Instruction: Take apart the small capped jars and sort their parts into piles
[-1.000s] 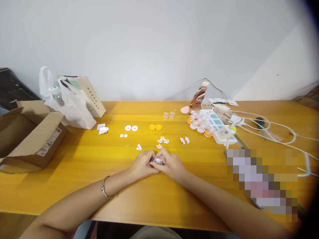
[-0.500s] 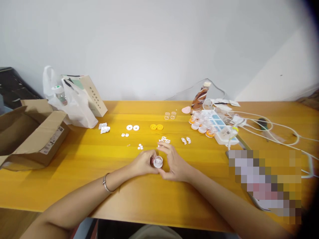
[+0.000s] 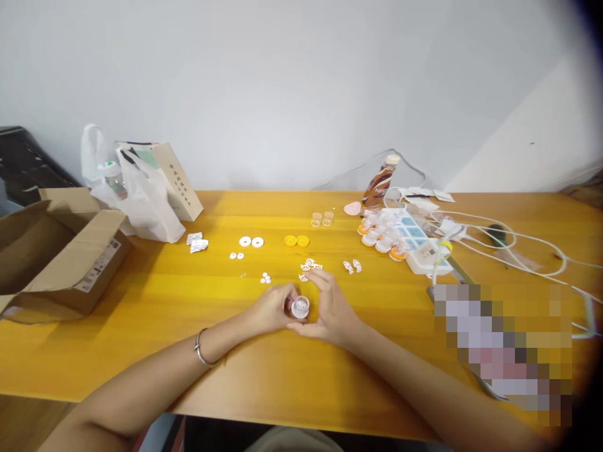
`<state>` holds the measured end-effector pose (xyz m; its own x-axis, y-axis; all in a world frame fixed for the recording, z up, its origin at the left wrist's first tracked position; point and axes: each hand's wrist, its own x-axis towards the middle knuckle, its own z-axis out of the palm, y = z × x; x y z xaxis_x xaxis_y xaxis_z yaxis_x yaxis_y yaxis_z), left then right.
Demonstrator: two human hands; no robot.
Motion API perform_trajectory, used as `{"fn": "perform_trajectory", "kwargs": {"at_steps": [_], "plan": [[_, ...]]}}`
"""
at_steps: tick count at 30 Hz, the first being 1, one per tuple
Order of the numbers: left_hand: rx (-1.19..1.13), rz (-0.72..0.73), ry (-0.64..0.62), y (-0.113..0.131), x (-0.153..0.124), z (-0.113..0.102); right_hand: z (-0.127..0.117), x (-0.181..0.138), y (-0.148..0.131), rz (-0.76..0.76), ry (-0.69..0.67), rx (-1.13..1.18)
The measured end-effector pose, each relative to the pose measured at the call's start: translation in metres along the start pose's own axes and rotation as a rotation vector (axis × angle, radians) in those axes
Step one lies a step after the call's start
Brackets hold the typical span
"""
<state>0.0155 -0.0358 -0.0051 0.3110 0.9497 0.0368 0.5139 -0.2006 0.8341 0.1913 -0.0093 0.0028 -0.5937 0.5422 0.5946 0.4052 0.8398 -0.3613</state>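
My left hand (image 3: 271, 307) is curled around a small round clear plastic piece (image 3: 300, 307) and pinches it at the middle of the yellow table (image 3: 141, 301). My right hand (image 3: 332, 307) sits just to the right of the piece, its fingers bent and raised above it, touching the piece's side with the thumb. Just beyond the hands lie small white lace-like parts (image 3: 308, 267), white discs (image 3: 250, 242), yellow discs (image 3: 296, 240) and tiny clear cups (image 3: 321, 218).
An open cardboard box (image 3: 56, 257) stands at the left, with a white plastic bag (image 3: 136, 201) and a paper bag (image 3: 174, 182) behind it. At the right are a brown drink bottle (image 3: 380, 182), a power strip (image 3: 417, 242), white cables (image 3: 518, 245) and orange-capped clear pieces (image 3: 381, 235).
My right hand's fingers have lifted off the round piece and spread a little, so the piece now shows between the hands. The left hand keeps hold of it.
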Motion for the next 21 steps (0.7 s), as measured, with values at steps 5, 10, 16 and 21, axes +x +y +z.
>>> {"fn": "perform_trajectory", "kwargs": {"at_steps": [5,10,16,21], "plan": [[-0.010,0.044,-0.022,-0.0004,0.0000,0.0002,0.0039,-0.0002,-0.0011,0.058,-0.137,-0.037],[0.001,0.034,-0.008,0.0011,-0.0005,-0.0016,0.0013,0.0011,-0.0029,-0.025,-0.030,-0.035],[-0.004,0.050,-0.036,-0.0002,-0.0002,-0.0013,-0.0004,0.0020,-0.0045,0.042,-0.190,-0.067],[-0.008,0.028,-0.037,-0.0007,0.0001,-0.0010,-0.0016,0.0026,-0.0063,-0.014,-0.091,-0.028]]}}
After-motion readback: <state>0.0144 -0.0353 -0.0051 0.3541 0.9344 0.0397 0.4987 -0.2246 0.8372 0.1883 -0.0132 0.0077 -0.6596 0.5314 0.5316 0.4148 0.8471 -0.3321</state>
